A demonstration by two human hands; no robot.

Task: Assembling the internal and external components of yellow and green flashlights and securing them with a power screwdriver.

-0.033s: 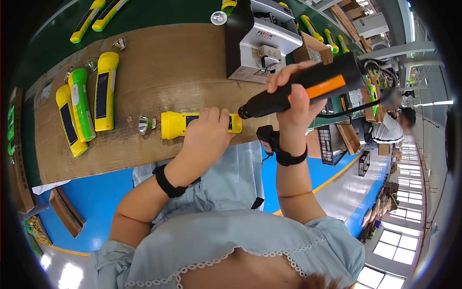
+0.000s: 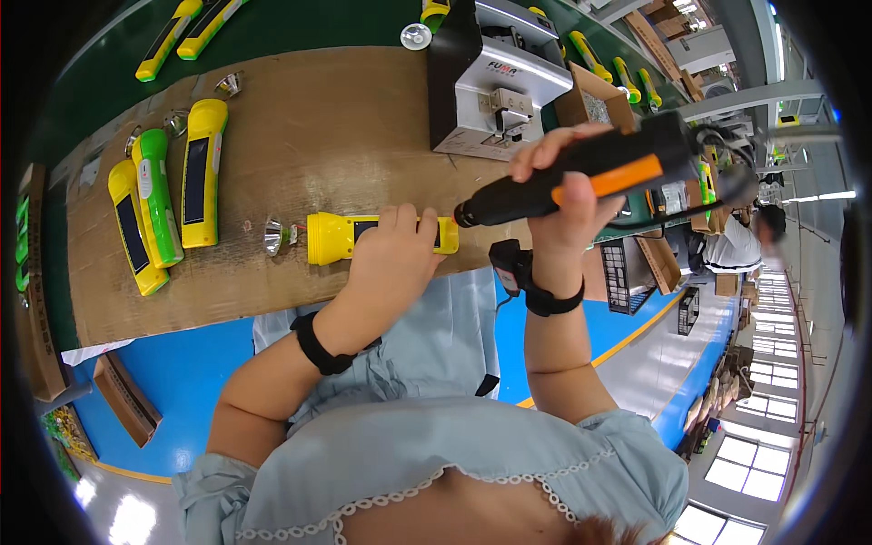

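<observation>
A yellow flashlight point(image 2: 331, 238) with a dark panel lies sideways on the cardboard sheet, its head end to the left. My left hand point(image 2: 395, 250) lies over its body, fingers wrapped across it. At its left opening sits a loose silver reflector point(image 2: 273, 236), joined by what looks like a thin red wire. My right hand point(image 2: 563, 195) grips a black electric screwdriver point(image 2: 509, 202) with an orange stripe. The tool is tilted, its nose down at the flashlight's right end; whether the tip touches is hidden.
Yellow and green flashlights point(image 2: 202, 173) lie left on the cardboard point(image 2: 300, 118), several reflectors point(image 2: 229, 84) beside them. A silver and black machine point(image 2: 495, 86) stands beyond my right hand, near an open box point(image 2: 581, 100) of small parts. A person point(image 2: 734, 243) is in the right background.
The back end of the electric screwdriver has dipped slightly, along with my right hand. My left hand and the flashlight stay together as before.
</observation>
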